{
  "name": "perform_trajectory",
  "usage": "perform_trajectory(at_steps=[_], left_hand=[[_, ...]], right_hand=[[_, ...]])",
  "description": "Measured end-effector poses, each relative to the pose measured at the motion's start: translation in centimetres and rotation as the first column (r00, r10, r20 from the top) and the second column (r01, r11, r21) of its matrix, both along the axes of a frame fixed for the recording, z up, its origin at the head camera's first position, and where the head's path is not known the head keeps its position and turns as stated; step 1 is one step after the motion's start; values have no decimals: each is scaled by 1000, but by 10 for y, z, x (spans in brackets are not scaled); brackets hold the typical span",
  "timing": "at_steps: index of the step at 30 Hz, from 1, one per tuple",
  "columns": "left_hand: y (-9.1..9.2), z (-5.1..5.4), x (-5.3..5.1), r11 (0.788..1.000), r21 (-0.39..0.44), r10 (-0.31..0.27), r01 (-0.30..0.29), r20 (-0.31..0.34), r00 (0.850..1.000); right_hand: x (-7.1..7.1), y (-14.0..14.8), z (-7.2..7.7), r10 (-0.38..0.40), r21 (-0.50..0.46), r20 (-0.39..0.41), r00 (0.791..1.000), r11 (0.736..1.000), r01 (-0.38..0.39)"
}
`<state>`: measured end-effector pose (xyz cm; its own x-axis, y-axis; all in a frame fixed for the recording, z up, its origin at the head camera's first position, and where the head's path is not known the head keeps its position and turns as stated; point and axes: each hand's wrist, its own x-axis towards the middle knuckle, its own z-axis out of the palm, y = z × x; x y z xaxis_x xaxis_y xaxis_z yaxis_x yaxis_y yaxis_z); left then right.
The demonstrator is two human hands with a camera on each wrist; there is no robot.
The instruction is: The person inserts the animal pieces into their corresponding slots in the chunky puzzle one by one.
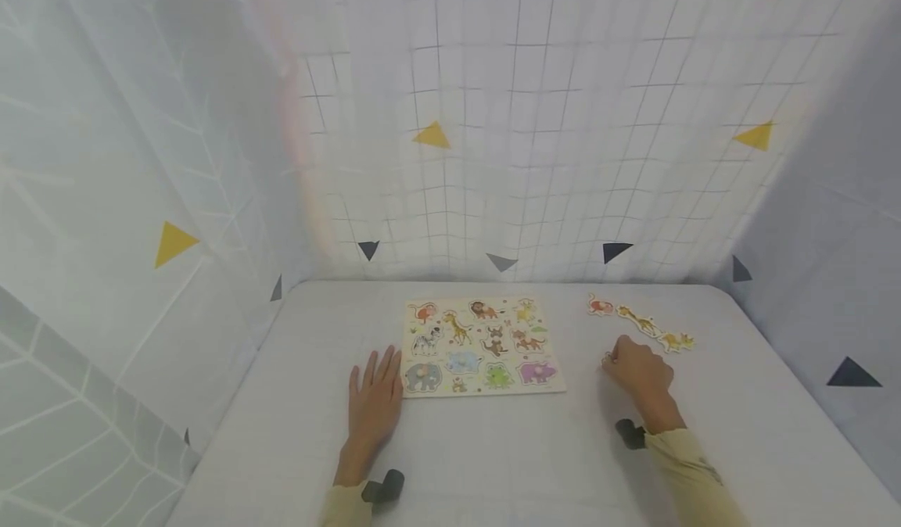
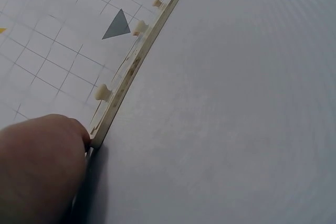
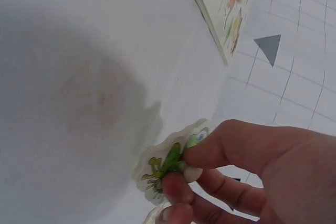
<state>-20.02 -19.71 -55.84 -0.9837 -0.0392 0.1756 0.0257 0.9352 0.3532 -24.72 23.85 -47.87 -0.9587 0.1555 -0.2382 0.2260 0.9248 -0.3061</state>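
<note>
A wooden animal peg puzzle board [image 1: 483, 392] lies flat on the table. My left hand [image 1: 375, 399] rests on the table with straight fingers, its thumb side touching the board's left edge. In the left wrist view, knobs [image 2: 103, 93] stand up along the board. To the right of the board, my right hand [image 1: 639, 371] pinches a green frog puzzle piece [image 3: 172, 157] by its knob, held tilted above the table. The pale edge of another piece [image 3: 154, 214] shows under those fingers; its kind is hidden.
Beyond my right hand lie a red monkey piece [image 1: 601, 306], a giraffe piece [image 1: 637, 320] and a yellow animal piece [image 1: 676, 342]. Behind the table [image 1: 479, 457] hangs a white grid-patterned cloth [image 1: 528, 183], with pale cloth at both sides.
</note>
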Motion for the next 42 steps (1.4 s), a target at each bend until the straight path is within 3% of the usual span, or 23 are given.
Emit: perform_trajectory(at_steps=[12,21,30,42], left_hand=[[-1,-1,0,1000,-16,-4,3,-27,1000],[-1,0,0,1000,-8,-5,5,-18,1000],[-1,0,-1,1000,-28,-6,6,-10,1000],[-2,-4,-2,999,-41,2,-3,-6,1000]], right_hand=[[-3,-28,-2,46,-74,-155,987,996,-58],[0,-64,0,112,-137,-188,976,981,-139],[0,-89,-8,176,-151,-237,956,965,-215],[0,-120,-11,213,-247,-242,946,930,-273]])
